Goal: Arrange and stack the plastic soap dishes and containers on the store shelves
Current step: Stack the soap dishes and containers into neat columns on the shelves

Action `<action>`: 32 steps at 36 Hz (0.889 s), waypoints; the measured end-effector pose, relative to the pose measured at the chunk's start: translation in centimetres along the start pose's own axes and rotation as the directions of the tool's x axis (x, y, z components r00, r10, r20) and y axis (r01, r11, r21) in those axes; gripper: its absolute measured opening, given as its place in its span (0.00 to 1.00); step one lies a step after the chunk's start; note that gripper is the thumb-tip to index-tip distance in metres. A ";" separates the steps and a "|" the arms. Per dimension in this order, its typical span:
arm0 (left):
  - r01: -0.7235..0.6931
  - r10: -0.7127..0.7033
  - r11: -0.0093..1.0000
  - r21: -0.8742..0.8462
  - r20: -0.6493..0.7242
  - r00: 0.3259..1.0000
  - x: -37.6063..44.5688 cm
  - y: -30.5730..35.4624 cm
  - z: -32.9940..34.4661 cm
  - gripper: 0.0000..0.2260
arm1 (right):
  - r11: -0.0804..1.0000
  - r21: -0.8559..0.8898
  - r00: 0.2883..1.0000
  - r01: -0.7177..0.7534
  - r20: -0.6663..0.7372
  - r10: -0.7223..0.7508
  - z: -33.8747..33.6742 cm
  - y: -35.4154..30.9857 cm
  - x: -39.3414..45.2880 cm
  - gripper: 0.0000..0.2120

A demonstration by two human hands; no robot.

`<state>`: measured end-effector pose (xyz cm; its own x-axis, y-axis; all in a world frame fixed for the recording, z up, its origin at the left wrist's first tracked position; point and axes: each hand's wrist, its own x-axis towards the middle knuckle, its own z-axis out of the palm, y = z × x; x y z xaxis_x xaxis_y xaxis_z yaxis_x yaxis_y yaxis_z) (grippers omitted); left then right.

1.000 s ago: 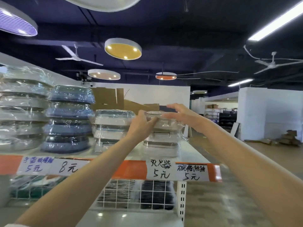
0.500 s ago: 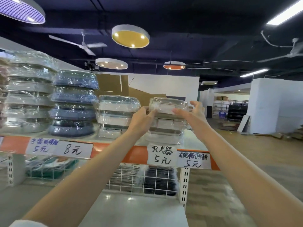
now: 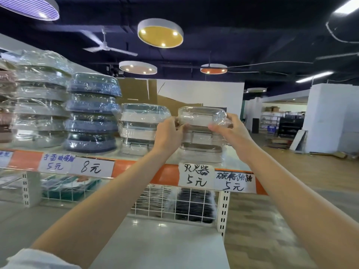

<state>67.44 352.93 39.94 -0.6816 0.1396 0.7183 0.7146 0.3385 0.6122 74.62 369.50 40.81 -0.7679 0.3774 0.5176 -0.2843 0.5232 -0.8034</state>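
A clear-wrapped white soap dish (image 3: pixel 200 118) tops a short stack (image 3: pixel 201 154) at the right end of the top shelf (image 3: pixel 169 159). My left hand (image 3: pixel 168 133) grips its left end and my right hand (image 3: pixel 227 129) grips its right end, fingers curled round the wrapping. Left of it stands a second stack of white dishes (image 3: pixel 142 129), then a taller stack of dark blue containers (image 3: pixel 92 113) and a high stack of grey ones (image 3: pixel 40 100).
An orange shelf strip carries handwritten price tags (image 3: pixel 197 175). Below it a white wire basket (image 3: pixel 174 202) holds dark goods. The shelf's right post (image 3: pixel 223 212) marks its end, with an open wooden-floored aisle (image 3: pixel 303 187) beyond. Cardboard (image 3: pixel 139 92) stands behind the stacks.
My right hand came off the top of the dish and took hold of its right end. The view has tilted slightly, and the dish sits squarer on its stack.
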 end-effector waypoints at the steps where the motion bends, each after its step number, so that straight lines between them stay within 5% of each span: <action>1: -0.019 0.019 1.000 0.013 -0.002 1.000 0.0 0.0 0.0 0.07 | 1.000 -0.003 1.000 0.004 -0.011 -0.004 -0.1 0.0 0.0 0.36; 14: -0.050 0.047 0.989 0.141 0.027 0.999 -0.1 0.2 0.1 0.18 | 0.985 -0.158 0.997 0.065 -0.023 -0.069 -0.2 -0.2 -0.4 0.31; 20: -0.016 -0.009 0.978 0.209 0.120 0.993 0.0 1.1 -0.8 0.19 | 0.972 -0.228 0.998 0.055 0.037 -0.047 -0.3 -0.3 -0.8 0.20; 25: -0.015 -0.032 0.960 0.279 0.163 0.986 -0.1 1.4 -1.1 0.19 | 0.960 -0.273 0.998 0.060 0.052 -0.047 -0.7 -0.4 -1.7 0.25; 32: -0.216 0.147 0.843 0.492 0.176 0.973 -1.7 1.0 -2.8 0.11 | 0.914 -0.380 0.990 0.142 0.039 -0.137 -1.2 -0.8 -3.5 0.32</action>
